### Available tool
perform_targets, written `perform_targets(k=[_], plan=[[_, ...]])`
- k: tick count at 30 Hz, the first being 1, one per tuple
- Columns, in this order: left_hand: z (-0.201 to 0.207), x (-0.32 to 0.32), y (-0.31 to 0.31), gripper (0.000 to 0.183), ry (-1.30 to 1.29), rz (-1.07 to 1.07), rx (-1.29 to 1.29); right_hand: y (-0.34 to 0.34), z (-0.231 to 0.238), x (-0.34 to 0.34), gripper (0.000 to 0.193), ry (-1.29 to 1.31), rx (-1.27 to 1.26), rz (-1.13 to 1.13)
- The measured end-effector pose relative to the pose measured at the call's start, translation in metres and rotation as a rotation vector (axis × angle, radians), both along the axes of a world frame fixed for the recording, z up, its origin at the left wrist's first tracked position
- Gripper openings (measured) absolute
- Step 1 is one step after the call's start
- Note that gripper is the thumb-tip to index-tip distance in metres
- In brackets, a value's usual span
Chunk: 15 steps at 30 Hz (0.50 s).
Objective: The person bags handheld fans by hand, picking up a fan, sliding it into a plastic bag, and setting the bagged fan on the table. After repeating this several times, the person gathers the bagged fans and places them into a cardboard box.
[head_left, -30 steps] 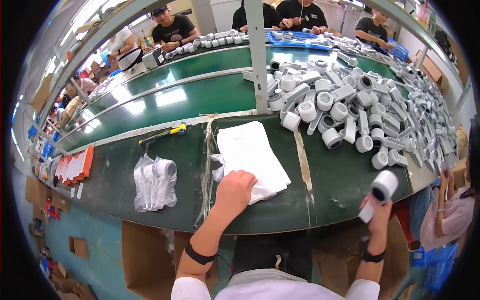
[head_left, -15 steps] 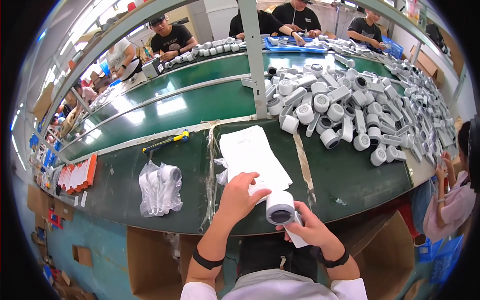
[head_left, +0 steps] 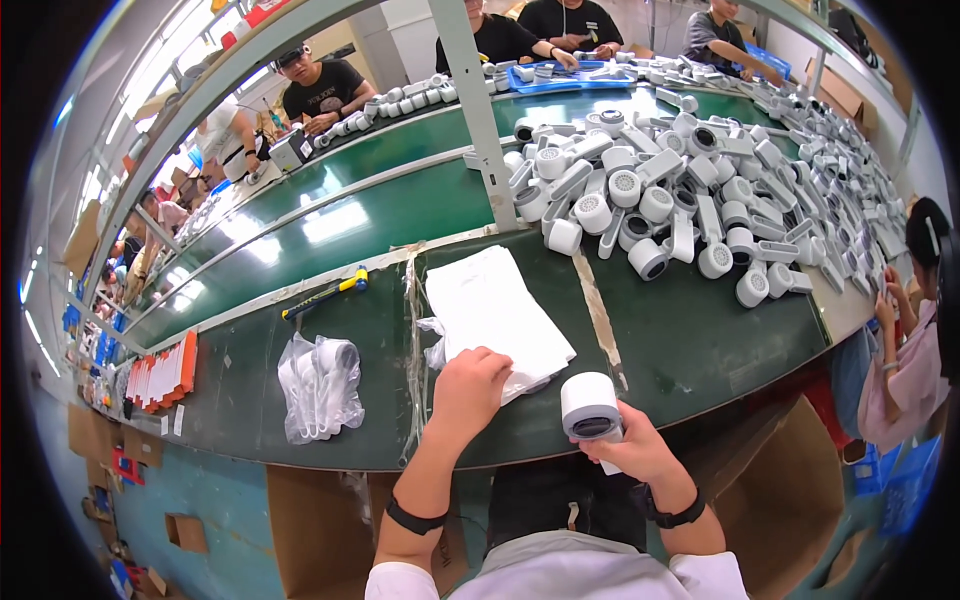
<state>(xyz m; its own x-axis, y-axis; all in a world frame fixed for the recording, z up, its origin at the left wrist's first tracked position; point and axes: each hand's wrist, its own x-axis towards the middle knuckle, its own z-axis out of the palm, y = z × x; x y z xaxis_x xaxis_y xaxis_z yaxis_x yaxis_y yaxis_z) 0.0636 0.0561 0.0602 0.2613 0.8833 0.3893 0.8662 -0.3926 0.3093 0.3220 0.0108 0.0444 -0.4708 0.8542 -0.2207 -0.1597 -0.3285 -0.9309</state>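
Observation:
My right hand (head_left: 637,446) is closed round the handle of a white hair dryer (head_left: 590,400), whose stubby round head has a grey rim and a dark opening facing me. Over the near left part of a stack of thin white bags or sheets (head_left: 495,305), my left hand (head_left: 472,392) has its fingertips drawn together. What sits between those fingertips, if anything, I cannot make out. Left of the stack lies a clear plastic bag (head_left: 320,388) with several white handled pieces inside. Behind it rests a yellow and black hammer (head_left: 325,293).
A big heap of similar white and grey dryers (head_left: 680,190) covers the right of the bench. A metal post (head_left: 478,120) rises before the green conveyor (head_left: 340,215). Orange-edged cards (head_left: 165,370) lie at far left. Cardboard boxes (head_left: 320,530) stand below. Co-workers sit opposite and at right.
My left hand has gone from spread fingers to a pinch over the stack's near left part. The hair dryer has moved slightly right, away from the left hand. The whole view has shifted a little.

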Motion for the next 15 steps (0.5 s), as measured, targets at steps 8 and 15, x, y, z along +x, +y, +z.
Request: perform_targets(k=[8,15], plan=[[0.016,0.038,-0.010,0.013,-1.105,-0.018,-0.578,0.012,0.025,-0.047,0.048,0.033,0.127,-0.459],[0.003,0.041,-0.013,0.014,-1.237,-0.020,-0.558,0.041,0.017,-0.063,0.032,0.100,0.077,-0.538]])
